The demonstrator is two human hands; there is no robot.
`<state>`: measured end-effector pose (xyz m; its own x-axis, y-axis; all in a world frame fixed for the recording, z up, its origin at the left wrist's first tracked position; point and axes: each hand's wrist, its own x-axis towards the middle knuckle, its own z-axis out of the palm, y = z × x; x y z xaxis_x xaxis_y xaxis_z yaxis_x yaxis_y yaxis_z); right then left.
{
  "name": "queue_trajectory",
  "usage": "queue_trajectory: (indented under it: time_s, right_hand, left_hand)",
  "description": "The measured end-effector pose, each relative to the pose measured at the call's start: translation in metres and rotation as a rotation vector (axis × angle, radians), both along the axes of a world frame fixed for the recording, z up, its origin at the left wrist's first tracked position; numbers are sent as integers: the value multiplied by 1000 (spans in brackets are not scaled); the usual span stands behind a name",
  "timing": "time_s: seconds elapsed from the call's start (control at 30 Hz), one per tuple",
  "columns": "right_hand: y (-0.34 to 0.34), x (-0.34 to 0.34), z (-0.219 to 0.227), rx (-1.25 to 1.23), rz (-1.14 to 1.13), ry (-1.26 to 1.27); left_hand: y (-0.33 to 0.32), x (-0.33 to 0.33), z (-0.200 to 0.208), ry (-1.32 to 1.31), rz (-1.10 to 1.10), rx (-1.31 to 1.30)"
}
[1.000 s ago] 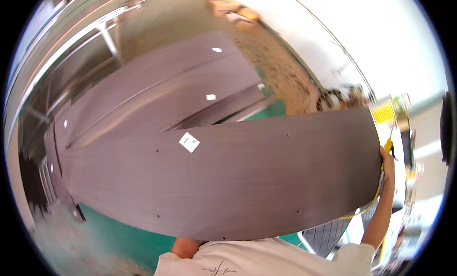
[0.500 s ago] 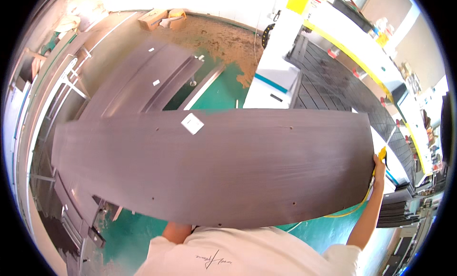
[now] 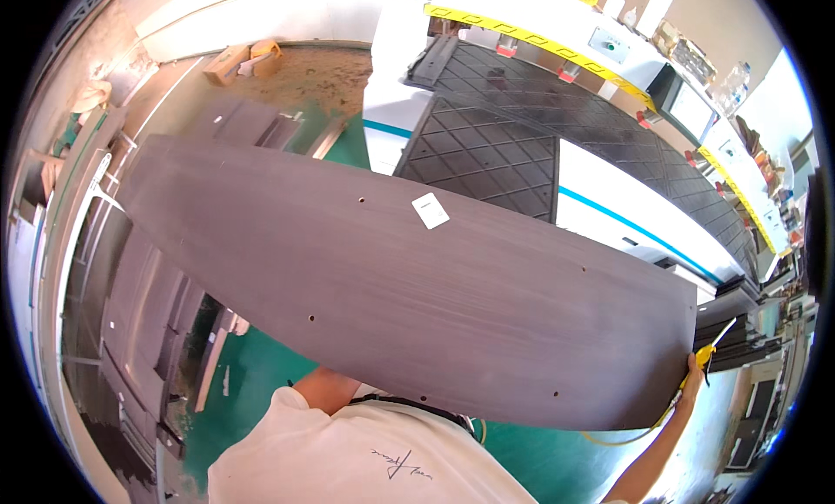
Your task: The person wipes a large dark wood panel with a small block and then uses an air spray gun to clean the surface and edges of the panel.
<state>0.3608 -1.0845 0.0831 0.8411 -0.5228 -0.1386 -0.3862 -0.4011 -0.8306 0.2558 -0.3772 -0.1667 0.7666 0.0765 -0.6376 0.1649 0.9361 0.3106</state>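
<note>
A long dark brown wood-grain panel [image 3: 409, 295] spans the view in front of my body, tilted down toward the right. It has several small drilled holes and a white label [image 3: 430, 211] near its far edge. My right hand [image 3: 691, 385] is closed at the panel's right end, with a yellow air blow gun [image 3: 705, 356] in it; the gun's thin nozzle points up and outward. A yellow hose [image 3: 622, 440] trails from it below the panel. My left forearm [image 3: 326, 388] reaches under the near edge, and the panel hides the left hand.
At the right stands a white machine with a black grooved bed [image 3: 487, 147] and a yellow-striped beam [image 3: 539, 56]. More brown panels [image 3: 139, 321] lie stacked at the left. A cardboard box [image 3: 226, 65] sits by sawdust on the far floor. The floor [image 3: 270, 373] beneath me is green.
My view and body have turned to the right, bringing more of the machine bed into sight. The panel has swung, its left end now farther away and its right end nearer.
</note>
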Motion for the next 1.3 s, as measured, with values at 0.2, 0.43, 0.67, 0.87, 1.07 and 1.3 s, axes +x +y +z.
queue_trajectory:
  time_s: [0.2, 0.43, 0.67, 0.87, 1.07, 1.3]
  right_hand:
    - [-117, 41, 91, -74, -61, -33]
    - [-175, 166, 127, -211, -38, 10]
    - [-233, 353, 67, -264, 140, 76]
    - [-288, 516, -14, -277, 339, 117]
    - [-365, 582, -53, -407, 398, 183]
    - [-507, 584, -76, -639, 396, 252]
  left_hand:
    - [-84, 85, 6, 33, -19, -68]
    - [-157, 159, 18, 45, 41, -63]
    - [-259, 227, 12, 63, 174, -46]
    - [-376, 288, 3, 92, 334, -22]
    - [-469, 341, 12, 130, 434, -52]
    - [-522, 388, 38, 144, 445, -20]
